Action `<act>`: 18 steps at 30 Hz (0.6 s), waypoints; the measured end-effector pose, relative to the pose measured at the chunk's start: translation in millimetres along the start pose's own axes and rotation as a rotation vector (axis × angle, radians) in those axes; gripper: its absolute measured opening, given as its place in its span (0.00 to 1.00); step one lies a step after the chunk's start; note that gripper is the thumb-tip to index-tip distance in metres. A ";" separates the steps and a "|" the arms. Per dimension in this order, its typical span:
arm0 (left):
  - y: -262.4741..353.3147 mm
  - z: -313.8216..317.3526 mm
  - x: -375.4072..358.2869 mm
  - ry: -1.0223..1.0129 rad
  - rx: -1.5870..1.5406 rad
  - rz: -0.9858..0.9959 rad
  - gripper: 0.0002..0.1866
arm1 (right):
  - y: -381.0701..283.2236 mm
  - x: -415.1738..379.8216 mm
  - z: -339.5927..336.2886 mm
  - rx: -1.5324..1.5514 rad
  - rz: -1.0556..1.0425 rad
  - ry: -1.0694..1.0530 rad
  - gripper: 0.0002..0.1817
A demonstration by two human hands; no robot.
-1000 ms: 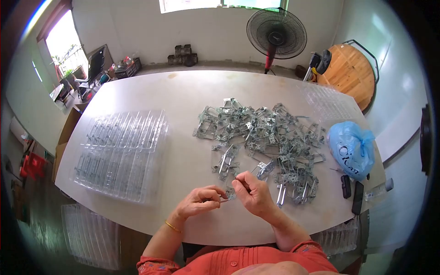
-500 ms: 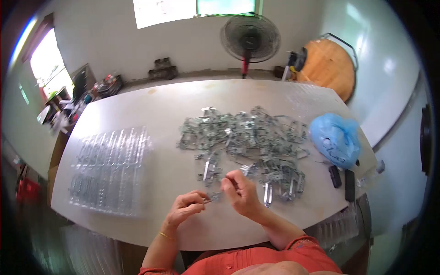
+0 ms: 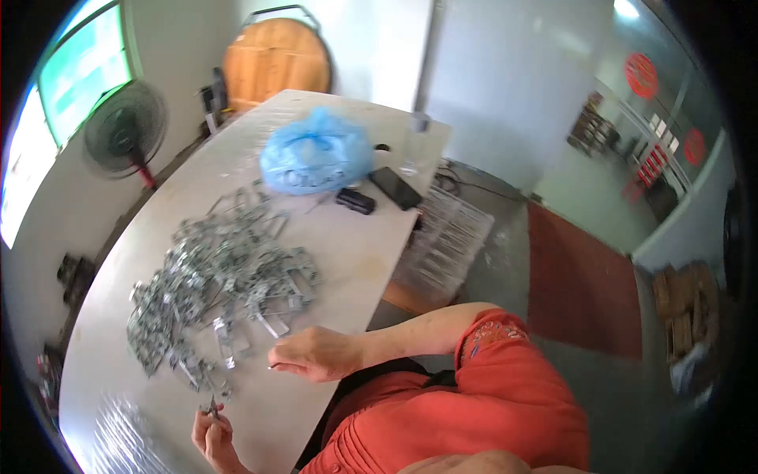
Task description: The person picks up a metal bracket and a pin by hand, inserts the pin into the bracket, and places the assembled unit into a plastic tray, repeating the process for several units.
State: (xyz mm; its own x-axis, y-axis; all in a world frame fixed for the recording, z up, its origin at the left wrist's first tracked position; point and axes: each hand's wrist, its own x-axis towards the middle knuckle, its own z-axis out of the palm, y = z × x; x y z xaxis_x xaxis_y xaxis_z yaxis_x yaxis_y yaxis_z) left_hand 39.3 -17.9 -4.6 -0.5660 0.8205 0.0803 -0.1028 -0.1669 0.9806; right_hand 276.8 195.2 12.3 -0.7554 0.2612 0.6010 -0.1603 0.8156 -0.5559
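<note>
A large heap of small metal brackets [image 3: 225,253] is spread on the white table [image 3: 276,426]. My left hand [image 3: 213,434] is at the near end of the heap, its fingers pinched on a small metal bracket [image 3: 212,408]. My right hand [image 3: 316,355] is over the table's edge, to the right of the heap, fingers curled together. A small pale tip shows at its fingertips, too small to name. Between the hands and the heap, a longer shiny metal piece [image 3: 224,343] lies on the table.
A blue plastic bag [image 3: 316,154], a black phone [image 3: 395,188] and a small black object [image 3: 355,201] stand beyond the heap. Clear plastic trays [image 3: 446,245] are beside the table. Clear plastic [image 3: 122,438] lies at lower left. A fan [image 3: 126,130] stands at left.
The view has swung to the right, bringing the doorway and red mat into sight. My hands are farther apart, and my right hand has moved away from the loose pieces towards the table's edge.
</note>
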 end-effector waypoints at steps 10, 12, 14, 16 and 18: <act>-58.8 -35.3 37.4 -0.235 -0.129 -0.045 0.11 | -21.8 -142.8 -76.7 -0.235 0.224 0.127 0.07; -61.8 -20.6 37.6 -0.294 -0.120 -0.106 0.11 | -25.7 -181.9 -73.5 -0.192 0.328 0.143 0.07; -63.5 -2.6 37.1 -0.352 -0.105 -0.162 0.11 | -24.9 -221.0 -72.4 -0.203 0.357 0.125 0.06; -62.6 22.6 42.0 -0.415 -0.089 -0.199 0.11 | -18.1 -259.3 -75.1 -0.311 0.414 0.088 0.07; -57.8 52.3 49.9 -0.484 -0.064 -0.225 0.11 | -8.8 -300.1 -73.3 -0.347 0.501 0.136 0.07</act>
State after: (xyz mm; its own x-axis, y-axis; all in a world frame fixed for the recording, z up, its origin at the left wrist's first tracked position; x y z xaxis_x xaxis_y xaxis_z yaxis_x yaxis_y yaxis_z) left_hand 59.8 61.3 -48.0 -0.0844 0.9955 -0.0430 -0.2362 0.0219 0.9715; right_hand 551.5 147.5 -121.1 -0.5939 0.7003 0.3961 0.4257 0.6913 -0.5839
